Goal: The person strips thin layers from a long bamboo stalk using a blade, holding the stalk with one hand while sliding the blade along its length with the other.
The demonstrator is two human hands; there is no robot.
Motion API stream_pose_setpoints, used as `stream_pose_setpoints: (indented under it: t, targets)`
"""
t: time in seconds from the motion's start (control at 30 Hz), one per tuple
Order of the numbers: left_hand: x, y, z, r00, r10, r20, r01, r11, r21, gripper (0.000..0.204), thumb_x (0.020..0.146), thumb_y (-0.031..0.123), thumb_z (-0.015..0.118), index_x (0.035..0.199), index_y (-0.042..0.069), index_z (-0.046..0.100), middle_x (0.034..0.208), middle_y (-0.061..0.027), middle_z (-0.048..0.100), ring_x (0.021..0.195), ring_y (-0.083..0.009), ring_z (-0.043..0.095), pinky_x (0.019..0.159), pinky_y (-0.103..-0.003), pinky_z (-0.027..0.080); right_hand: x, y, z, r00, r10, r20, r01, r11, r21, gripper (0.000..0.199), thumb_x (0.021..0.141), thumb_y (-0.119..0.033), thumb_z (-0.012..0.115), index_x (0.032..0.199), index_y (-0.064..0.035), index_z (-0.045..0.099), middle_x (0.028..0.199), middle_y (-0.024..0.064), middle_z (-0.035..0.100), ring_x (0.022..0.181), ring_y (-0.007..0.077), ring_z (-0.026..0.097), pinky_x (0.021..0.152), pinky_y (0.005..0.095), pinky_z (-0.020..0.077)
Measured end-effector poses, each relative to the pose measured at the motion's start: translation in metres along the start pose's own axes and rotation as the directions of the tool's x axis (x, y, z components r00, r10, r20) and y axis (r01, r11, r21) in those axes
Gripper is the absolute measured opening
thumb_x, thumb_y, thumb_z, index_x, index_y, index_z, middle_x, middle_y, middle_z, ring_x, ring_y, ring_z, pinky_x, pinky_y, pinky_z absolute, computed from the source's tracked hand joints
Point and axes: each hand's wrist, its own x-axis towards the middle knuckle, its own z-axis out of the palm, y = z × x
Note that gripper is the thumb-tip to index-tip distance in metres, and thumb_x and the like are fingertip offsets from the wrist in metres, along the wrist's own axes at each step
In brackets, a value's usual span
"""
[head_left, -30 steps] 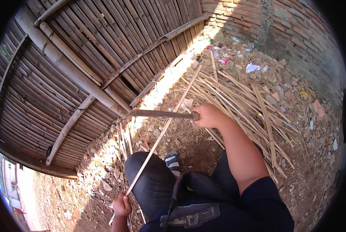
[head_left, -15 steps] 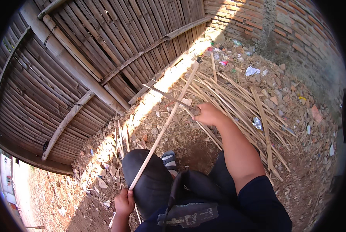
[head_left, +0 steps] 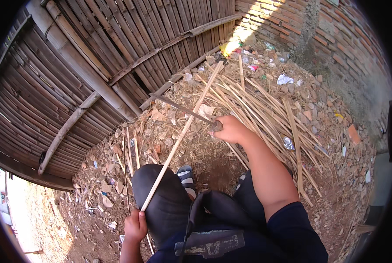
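My left hand (head_left: 135, 225) is closed around the near end of a long, pale bamboo strip (head_left: 166, 163). The strip slants up and away past my left knee, its far end close to the pile of cut strips. In my closed right hand (head_left: 232, 129) is the handle of a machete (head_left: 178, 106). Its long, dark blade points left toward the bamboo wall and crosses the strip in its upper half. Whether blade and strip touch there, I cannot tell. My right fingers are partly hidden around the handle.
Many loose bamboo strips (head_left: 259, 118) lie heaped on the stony ground to the right. A few more strips (head_left: 128, 151) lie left of my knee. A bamboo wall (head_left: 130, 39) rises at left, a brick wall (head_left: 347, 44) at far right. Litter and rubble surround the pile.
The machete and my right hand have shifted slightly left. The strip's far end sits a little farther away. The bright sunlit band along the bamboo wall's foot has mostly turned to shade.
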Motion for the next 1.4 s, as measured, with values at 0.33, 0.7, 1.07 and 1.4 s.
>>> stream_pose_setpoints:
  t: [0.33,0.7,1.07,1.4]
  targets:
    - [0.005,-0.004,-0.002,0.999,0.021,-0.045,-0.015,0.993,0.115,0.033,0.105,0.027,0.052,0.08,0.005,0.052,0.059,-0.0234,0.057,0.056,-0.0483,0.06,0.052,-0.057,0.045,0.012,0.0,-0.004,0.992,0.099,-0.078,-0.095,0.994,0.055,0.024,0.076,-0.02,0.071,0.096,-0.0058,0.072,0.087,0.0183,0.072,0.087,0.0383,0.07,0.08,0.0488,0.0557]
    - [0.002,-0.015,0.006,0.997,0.017,-0.073,-0.015,1.0,0.022,0.029,0.102,0.024,0.056,0.08,0.005,0.052,0.062,-0.0234,0.058,0.058,-0.0491,0.06,0.054,-0.057,0.047,-0.042,-0.06,0.007,0.937,-0.327,0.125,0.35,0.867,-0.355,0.02,0.083,-0.024,0.074,0.096,-0.0085,0.074,0.075,0.0176,0.068,0.076,0.0387,0.068,0.071,0.0488,0.0514]
    - [0.001,-0.004,0.01,0.991,0.035,-0.133,-0.02,0.994,0.112,0.028,0.102,0.023,0.057,0.08,0.005,0.053,0.062,-0.0209,0.058,0.055,-0.0471,0.06,0.052,-0.056,0.046,-0.036,-0.065,0.013,0.992,-0.128,0.01,0.128,0.973,-0.192,0.021,0.08,-0.02,0.073,0.097,-0.0076,0.072,0.085,0.0187,0.071,0.087,0.0399,0.07,0.079,0.0503,0.0556]
    - [0.002,-0.001,0.009,0.978,0.064,-0.197,-0.015,0.971,0.239,0.028,0.099,0.024,0.062,0.079,0.007,0.055,0.062,-0.0197,0.058,0.054,-0.0442,0.06,0.051,-0.054,0.048,0.003,-0.018,0.001,0.992,0.119,-0.052,-0.117,0.993,0.027,0.02,0.084,-0.022,0.071,0.095,-0.0059,0.072,0.084,0.0174,0.072,0.084,0.0371,0.07,0.08,0.0467,0.0554]
